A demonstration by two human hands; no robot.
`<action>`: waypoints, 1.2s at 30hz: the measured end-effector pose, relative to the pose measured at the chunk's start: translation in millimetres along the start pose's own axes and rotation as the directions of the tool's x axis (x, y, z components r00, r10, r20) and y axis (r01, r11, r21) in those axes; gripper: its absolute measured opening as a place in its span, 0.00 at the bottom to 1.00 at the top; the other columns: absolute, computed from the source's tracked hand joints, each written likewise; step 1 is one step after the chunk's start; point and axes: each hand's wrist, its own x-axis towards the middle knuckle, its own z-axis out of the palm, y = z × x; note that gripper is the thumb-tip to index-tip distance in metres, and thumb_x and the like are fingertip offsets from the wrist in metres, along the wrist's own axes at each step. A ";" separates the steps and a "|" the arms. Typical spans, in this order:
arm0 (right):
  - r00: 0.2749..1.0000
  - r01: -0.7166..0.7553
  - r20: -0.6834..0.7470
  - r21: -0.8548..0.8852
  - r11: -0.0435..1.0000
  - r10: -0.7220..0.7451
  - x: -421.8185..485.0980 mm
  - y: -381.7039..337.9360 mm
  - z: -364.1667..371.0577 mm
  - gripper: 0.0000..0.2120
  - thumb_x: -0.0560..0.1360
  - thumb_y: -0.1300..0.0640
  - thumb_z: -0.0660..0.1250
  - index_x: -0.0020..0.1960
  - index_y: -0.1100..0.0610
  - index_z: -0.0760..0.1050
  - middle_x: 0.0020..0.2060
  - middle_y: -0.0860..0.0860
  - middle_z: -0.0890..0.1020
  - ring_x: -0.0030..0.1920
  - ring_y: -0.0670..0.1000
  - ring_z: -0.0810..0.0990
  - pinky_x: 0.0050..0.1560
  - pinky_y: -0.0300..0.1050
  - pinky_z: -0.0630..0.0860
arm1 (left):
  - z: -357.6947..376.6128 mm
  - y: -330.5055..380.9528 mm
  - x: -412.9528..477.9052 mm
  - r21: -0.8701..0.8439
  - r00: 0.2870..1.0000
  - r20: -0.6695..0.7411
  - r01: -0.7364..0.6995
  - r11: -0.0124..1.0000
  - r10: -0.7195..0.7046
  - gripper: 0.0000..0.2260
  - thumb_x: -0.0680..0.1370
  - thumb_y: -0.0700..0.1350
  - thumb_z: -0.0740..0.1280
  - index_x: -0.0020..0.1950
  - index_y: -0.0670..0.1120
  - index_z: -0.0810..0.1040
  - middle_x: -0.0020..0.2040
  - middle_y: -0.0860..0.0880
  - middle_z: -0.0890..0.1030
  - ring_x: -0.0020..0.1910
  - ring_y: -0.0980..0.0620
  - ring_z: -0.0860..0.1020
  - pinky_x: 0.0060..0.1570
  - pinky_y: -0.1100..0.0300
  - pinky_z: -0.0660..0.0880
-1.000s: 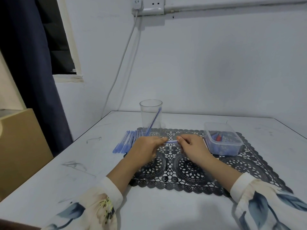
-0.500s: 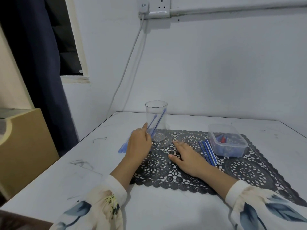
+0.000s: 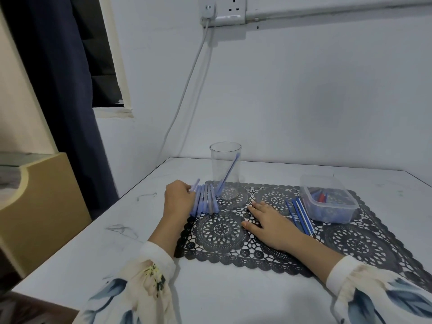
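A clear plastic cup (image 3: 225,157) stands at the far edge of a black lace mat (image 3: 222,232), with a pale blue pen (image 3: 229,173) leaning inside it. Several pale blue pens (image 3: 205,202) lie in a row left of the cup. My left hand (image 3: 177,202) sits at the left end of that row, and its curled fingers pinch the outermost pen (image 3: 196,184), which is tilted away from the others. My right hand (image 3: 268,224) rests flat on the mat with straight fingers. Thin dark blue refills (image 3: 300,216) lie just to its right.
A clear plastic box (image 3: 346,212) with blue and red small parts stands on the mat's right side. The white table (image 3: 233,293) meets the wall behind the cup. A cable hangs from a wall socket (image 3: 230,10). A tan cabinet (image 3: 46,206) stands left of the table.
My left hand has moved from the cup down to the row of pale blue pens and taken hold of the outermost one. My right hand has stayed flat on the mat.
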 end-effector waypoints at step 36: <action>1.000 0.000 0.022 0.010 1.000 0.000 0.1 -0.7 -1.6 0.32 0.78 0.38 0.51 0.76 0.54 0.53 0.75 0.50 0.53 0.75 0.50 0.49 0.73 0.46 0.48 | 13.9 -13.8 5.6 0.212 0.994 0.062 0.074 0.975 -0.089 0.09 0.74 0.39 0.61 0.35 0.41 0.77 0.36 0.41 0.81 0.32 0.48 0.72 0.32 0.56 0.72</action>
